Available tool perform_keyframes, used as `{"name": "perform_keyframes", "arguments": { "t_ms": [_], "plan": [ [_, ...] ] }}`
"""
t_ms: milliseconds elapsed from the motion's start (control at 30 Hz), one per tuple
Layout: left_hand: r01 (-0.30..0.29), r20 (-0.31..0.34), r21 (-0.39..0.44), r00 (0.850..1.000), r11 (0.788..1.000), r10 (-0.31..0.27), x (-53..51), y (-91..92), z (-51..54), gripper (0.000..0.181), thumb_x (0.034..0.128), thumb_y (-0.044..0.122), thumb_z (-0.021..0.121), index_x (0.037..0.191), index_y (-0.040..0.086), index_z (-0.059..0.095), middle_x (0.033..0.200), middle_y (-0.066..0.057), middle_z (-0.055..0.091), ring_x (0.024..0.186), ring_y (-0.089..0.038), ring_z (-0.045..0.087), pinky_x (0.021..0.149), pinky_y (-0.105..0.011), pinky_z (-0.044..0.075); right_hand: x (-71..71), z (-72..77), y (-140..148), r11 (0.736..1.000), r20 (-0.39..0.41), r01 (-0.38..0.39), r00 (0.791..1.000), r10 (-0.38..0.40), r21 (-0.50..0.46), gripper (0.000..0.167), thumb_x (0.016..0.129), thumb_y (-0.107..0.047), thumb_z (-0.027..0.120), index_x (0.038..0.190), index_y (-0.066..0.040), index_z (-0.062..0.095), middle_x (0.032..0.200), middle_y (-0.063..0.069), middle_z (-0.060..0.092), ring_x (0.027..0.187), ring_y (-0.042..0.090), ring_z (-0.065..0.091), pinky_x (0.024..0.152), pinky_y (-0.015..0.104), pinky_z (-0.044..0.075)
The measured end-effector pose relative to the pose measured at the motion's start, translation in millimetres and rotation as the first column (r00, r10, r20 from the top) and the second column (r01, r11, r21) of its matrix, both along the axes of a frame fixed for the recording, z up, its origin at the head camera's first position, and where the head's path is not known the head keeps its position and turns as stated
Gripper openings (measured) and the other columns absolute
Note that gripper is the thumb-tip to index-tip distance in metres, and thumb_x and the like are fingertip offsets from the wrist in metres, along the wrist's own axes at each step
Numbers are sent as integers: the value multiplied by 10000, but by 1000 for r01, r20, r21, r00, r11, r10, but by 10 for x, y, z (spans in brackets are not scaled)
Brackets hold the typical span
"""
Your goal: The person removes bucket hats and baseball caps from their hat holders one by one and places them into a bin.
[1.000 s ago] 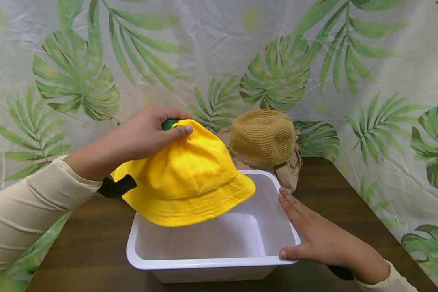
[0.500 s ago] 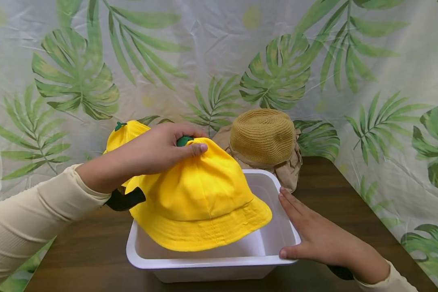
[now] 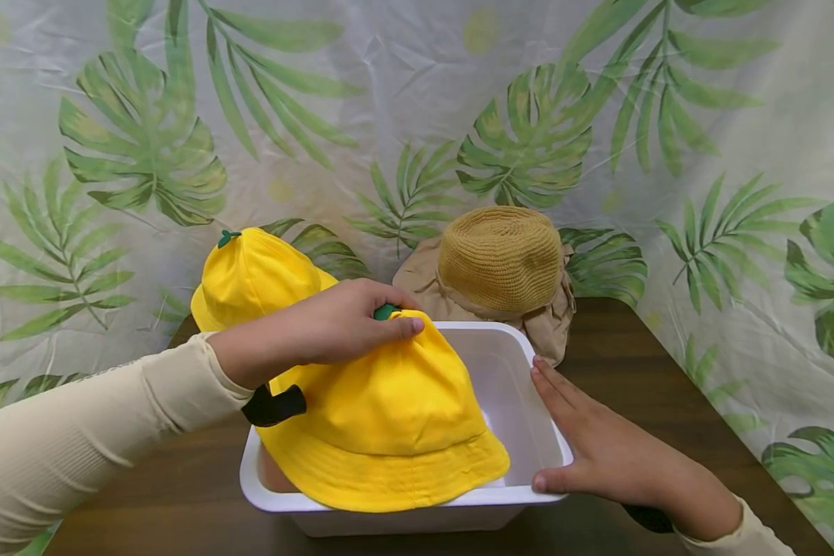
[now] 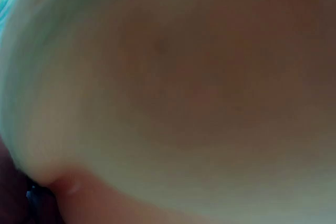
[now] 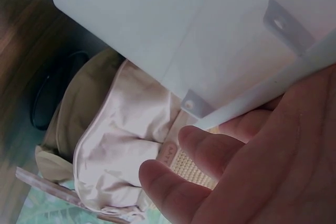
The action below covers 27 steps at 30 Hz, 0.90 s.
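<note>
In the head view my left hand (image 3: 333, 324) pinches the crown of a yellow bucket hat (image 3: 403, 409) by its top, beside a green tip. The hat is over and partly inside a white plastic bin (image 3: 493, 496), its brim overlapping the front rim. My right hand (image 3: 605, 448) rests on the bin's right rim, fingers straight along the side and thumb at the front corner. From the right wrist view, the fingers (image 5: 205, 150) lie against the outside of the bin wall (image 5: 157, 19). Only blurred close-up surfaces fill the left wrist view.
Another yellow hat (image 3: 257, 270) with a green sprout stands behind the bin at left. Behind it at right, a mustard knitted hat (image 3: 500, 262) sits on tan cloth hats (image 3: 552, 332). The dark wooden table (image 3: 618, 363) meets a leaf-patterned curtain (image 3: 417, 93).
My left hand has lowered the yellow hat down and rightward into the bin's opening, uncovering the second yellow hat behind. The right hand has stayed on the rim.
</note>
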<state>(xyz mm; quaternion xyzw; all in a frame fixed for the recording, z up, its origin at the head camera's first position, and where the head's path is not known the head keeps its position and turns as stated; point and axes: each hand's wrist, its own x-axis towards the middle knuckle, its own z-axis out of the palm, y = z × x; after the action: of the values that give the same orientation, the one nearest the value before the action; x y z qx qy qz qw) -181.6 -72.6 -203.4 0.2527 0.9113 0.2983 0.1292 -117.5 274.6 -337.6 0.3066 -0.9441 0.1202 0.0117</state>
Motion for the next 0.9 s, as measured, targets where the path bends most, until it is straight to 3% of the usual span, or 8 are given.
{"name": "perform_keyframes", "arguments": {
  "t_ms": [200,400,467,567,733,900],
  "plan": [
    [1,-18,-16,1000,1000,-1,-3,103,-53,319,976,373,629,1246,219,698,1230,20,649,1150,-190,552,981,-369,427,-3,-6,20,1000,-28,-25,999,25,0,1161,814,-638,693,1591,-30,81,1653,148,71,1474,319,209,1063,61,-1],
    [5,-24,-19,1000,1000,-6,-96,184,-143,303,977,389,622,1215,225,713,1210,17,655,1134,-191,556,964,-357,435,1,-7,18,1000,-1,-17,1000,17,-11,1156,814,-626,700,1594,-42,79,1655,137,71,1474,315,210,1057,54,0],
    [41,-29,-21,999,999,-42,-145,198,-171,316,976,393,622,1230,224,704,1215,22,651,1137,-189,552,972,-357,428,1,-10,16,1000,11,-12,1000,12,-14,1152,815,-621,702,1595,-46,79,1656,132,66,1477,310,204,1056,50,0],
    [143,-30,-27,989,989,-144,-226,181,-211,362,974,387,629,1290,213,659,1240,29,631,1141,-182,539,994,-356,412,3,-17,14,1000,20,-12,1000,12,-18,1142,821,-613,700,1596,-48,81,1657,129,61,1479,304,198,1055,47,3],
    [322,-16,-27,947,947,-322,-371,81,-276,488,961,380,651,1406,209,547,1382,51,539,1267,-140,466,1084,-365,346,5,-20,17,1000,19,-16,1000,16,-21,1138,822,-612,699,1596,-51,81,1657,128,59,1479,303,197,1057,45,7],
    [371,35,8,928,929,-371,-446,-6,-309,553,936,416,674,1442,278,501,1443,70,481,1342,-138,396,1127,-395,289,5,-10,22,999,10,-22,1000,22,-24,1149,816,-609,707,1596,-50,75,1657,133,60,1483,293,187,1061,48,12]
  ]
}}
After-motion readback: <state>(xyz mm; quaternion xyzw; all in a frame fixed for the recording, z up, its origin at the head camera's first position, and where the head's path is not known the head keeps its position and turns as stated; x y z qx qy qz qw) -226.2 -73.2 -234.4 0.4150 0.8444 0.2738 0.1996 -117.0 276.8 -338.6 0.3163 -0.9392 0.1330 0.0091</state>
